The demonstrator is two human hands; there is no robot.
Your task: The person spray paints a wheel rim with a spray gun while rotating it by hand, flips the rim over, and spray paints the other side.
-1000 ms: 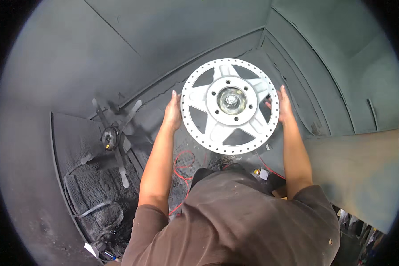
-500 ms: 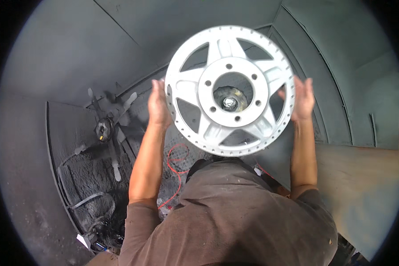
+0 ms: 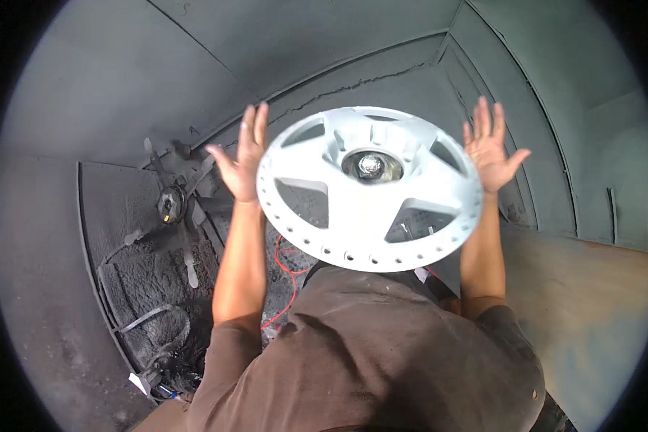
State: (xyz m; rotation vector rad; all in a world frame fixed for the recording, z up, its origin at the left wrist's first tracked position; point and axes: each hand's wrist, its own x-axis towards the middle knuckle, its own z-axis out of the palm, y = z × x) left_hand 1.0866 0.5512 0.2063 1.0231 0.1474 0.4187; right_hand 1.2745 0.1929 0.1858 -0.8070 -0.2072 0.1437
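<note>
A white five-spoke wheel centre [image 3: 356,209] with holes round its rim is tilted in front of me, and a shiny metal fitting [image 3: 371,167] shows through its middle opening. My left hand [image 3: 243,153] is at the rim's left side, palm up with fingers spread. My right hand [image 3: 491,146] is at the right side, also open with fingers stretched out. Neither grips the wheel; whether either palm touches the rim, or supports it, I cannot tell.
Grey-coated walls [image 3: 144,86] surround me. On the left are a dark stand with several arms [image 3: 171,205] and crusted padding [image 3: 151,277]. A red hose [image 3: 288,270] lies on the floor. A pale board [image 3: 590,302] is at the lower right.
The wheel has tipped from facing me to a flatter, slanted angle, showing another side. Both my hands have gone from holding its sides to spread open, fingers pointing up the picture.
</note>
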